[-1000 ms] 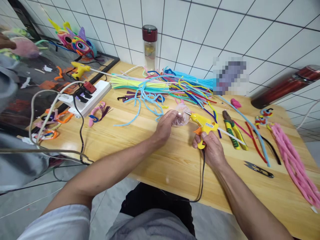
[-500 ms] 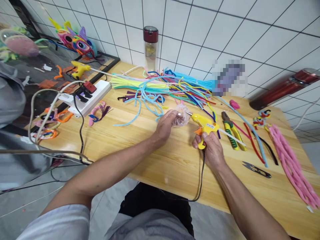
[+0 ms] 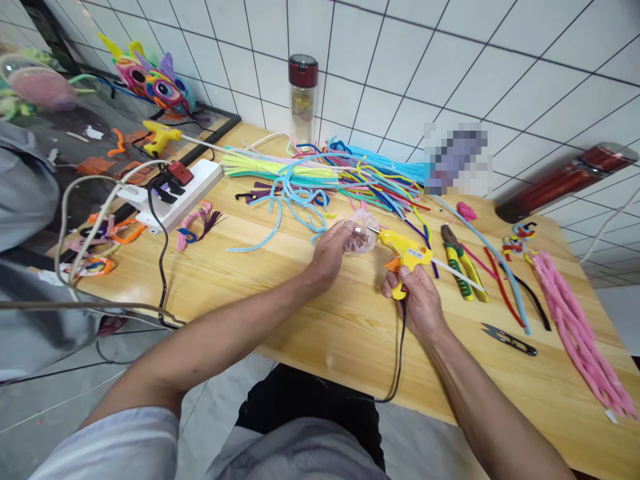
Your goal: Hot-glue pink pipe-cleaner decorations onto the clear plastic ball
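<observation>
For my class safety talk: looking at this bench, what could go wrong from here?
The glue gun's metal tip points toward the left hand across the clear piece; a slip might burn fingers. Its cord hangs over the table's front edge and could snag on a leg.

Pipe cleaners (image 3: 280,167): heaped at the table's (image 3: 280,320) back, before the bottle (image 3: 303,73)
Power strip (image 3: 200,183): left of the heap — toy heads (image 3: 165,93) behind it
Glue gun (image 3: 407,248): in the right hand (image 3: 424,300), before the heap
Pliers (image 3: 455,260): right of the glue gun — snips (image 3: 495,333) nearer the front edge
Flask (image 3: 560,181): back right, tilted
</observation>
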Available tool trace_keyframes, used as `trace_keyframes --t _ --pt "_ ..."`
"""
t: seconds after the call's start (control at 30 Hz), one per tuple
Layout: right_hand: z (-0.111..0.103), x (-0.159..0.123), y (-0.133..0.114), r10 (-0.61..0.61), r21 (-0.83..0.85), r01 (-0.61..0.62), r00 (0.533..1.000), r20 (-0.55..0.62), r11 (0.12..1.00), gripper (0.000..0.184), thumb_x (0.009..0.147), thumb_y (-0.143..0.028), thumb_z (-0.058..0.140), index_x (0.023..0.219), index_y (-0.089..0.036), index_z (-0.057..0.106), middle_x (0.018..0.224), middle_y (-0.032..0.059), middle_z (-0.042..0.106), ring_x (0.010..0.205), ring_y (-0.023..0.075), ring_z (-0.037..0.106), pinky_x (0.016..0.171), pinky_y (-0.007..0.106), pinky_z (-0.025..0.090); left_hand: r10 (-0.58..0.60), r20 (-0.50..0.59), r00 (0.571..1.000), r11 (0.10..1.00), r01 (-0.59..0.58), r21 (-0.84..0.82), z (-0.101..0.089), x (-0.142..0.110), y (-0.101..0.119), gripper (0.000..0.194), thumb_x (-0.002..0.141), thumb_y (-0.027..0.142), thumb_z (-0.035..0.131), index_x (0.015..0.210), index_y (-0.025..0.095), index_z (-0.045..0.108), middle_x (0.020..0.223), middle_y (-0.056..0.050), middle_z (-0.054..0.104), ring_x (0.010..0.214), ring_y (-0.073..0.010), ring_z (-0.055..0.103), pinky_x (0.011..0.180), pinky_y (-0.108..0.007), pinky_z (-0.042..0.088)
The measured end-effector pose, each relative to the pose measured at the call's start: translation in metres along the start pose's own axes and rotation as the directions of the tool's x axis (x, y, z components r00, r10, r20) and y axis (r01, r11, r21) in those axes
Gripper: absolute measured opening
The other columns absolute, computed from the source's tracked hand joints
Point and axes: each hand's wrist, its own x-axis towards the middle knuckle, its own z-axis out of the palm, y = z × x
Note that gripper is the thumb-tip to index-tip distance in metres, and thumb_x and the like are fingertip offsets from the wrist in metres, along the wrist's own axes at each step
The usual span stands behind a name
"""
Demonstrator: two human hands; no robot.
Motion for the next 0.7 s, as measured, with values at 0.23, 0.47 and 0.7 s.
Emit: trace_keyframes --t 0.23,0.47,0.7 --pt "0.0012 0.0003 -0.0015 -0.029 0.030 0.030 0.999 -0.030 0.999 0.045 0.084 -0.058 0.085 0.084 -0.025 0.054 0.068 -0.0064 0.052 0.058 0.0123 0.055 0.059 0.030 0.043 -0.023 0.001 1.000 1.000 0.023 -0.016 0.0018 -0.0002 0.0020 0.029 0.096 0.048 0.064 0.086 0.020 0.065 0.085 -0.001 0.071 0.083 -0.0167 0.067 0.083 -0.029 0.053" --pt "0.0012 0.0006 -0.0014 -0.002 0.006 0.003 1.000 -0.029 1.000 0.046 0.083 -0.059 0.085 0.087 -0.025 0.055 0.069 -0.0068 0.054 0.058 0.0120 0.055 0.061 0.031 0.043 -0.006 0.015 1.000 1.000 0.006 -0.025 0.0012 -0.0005 0.0010 0.028 0.095 0.046 0.066 0.085 0.020 0.065 0.084 -0.001 0.070 0.082 -0.0155 0.066 0.081 -0.028 0.053" --pt "0.0015 -0.0008 -0.0003 -0.002 -0.005 0.002 1.000 -0.020 1.000 0.046 0.085 -0.058 0.083 0.086 -0.025 0.052 0.070 -0.0064 0.054 0.058 0.0125 0.056 0.061 0.032 0.043 -0.031 0.003 1.000 0.998 0.031 -0.058 0.0038 -0.0024 0.0038 0.026 0.096 0.044 0.065 0.084 0.020 0.065 0.084 -0.001 0.070 0.081 -0.0155 0.066 0.080 -0.027 0.053"
